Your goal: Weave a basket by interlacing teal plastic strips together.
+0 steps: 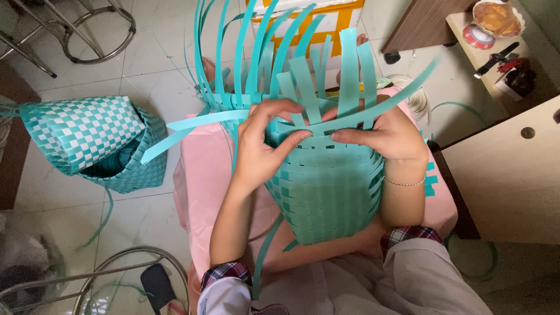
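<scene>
Mid-weave at centre frame: left hand (pixel 262 146) and right hand (pixel 388 137) both pinch a horizontal teal strip (pixel 326 123) across the upright strips (pixel 350 70) of the half-woven basket (pixel 324 192); next likely threading it under the adjoining upright.

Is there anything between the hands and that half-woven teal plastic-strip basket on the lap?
Nothing visible. The left hand and right hand both rest directly on the half-woven teal plastic-strip basket, fingers pinching a loose horizontal teal strip at its upper woven edge. The upright strips rise behind the fingers, not in front.
</scene>
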